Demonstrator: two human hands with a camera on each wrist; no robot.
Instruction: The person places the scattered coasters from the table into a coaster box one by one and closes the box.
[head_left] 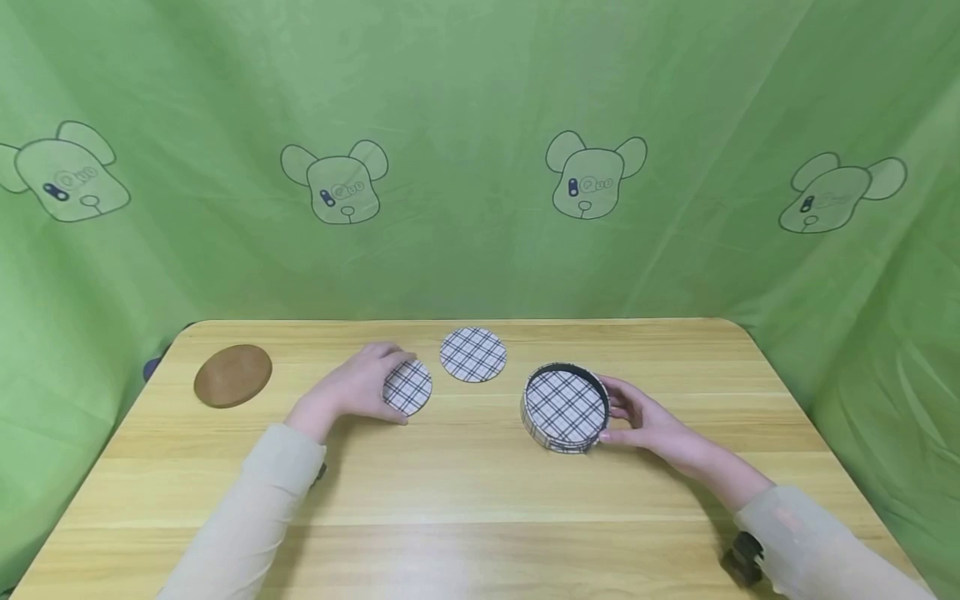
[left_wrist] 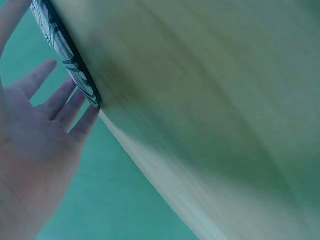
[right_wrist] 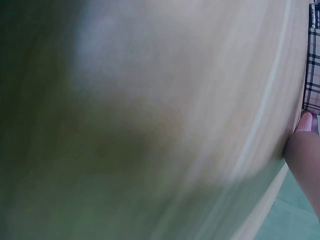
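Here, a plaid disc [head_left: 410, 388] sits on the tabletop [head_left: 450, 500], its edges gripped by the wide-spread fingers of the left hand [head_left: 366, 380]. Near it lies another disc [head_left: 472, 355]; rightward, partly curled fingers of the right hand [head_left: 651, 423] hold a round box [head_left: 537, 431].

Arrangement on the light wood-grain counter [head_left: 465, 492]: at far left, a brown, flat, round disc [head_left: 233, 377]; to its right, a white-and-dark plaid round disc [head_left: 411, 388], with the left grip [head_left: 365, 382] at its left side; right of and behind this, a larger-looking white-and-dark plaid circle [head_left: 473, 355]; farther right and forward, a plaid-covered, open-topped round box [head_left: 534, 433], with the right grip [head_left: 647, 422] at its right; behind the counter, a green fabric curtain [head_left: 465, 242]
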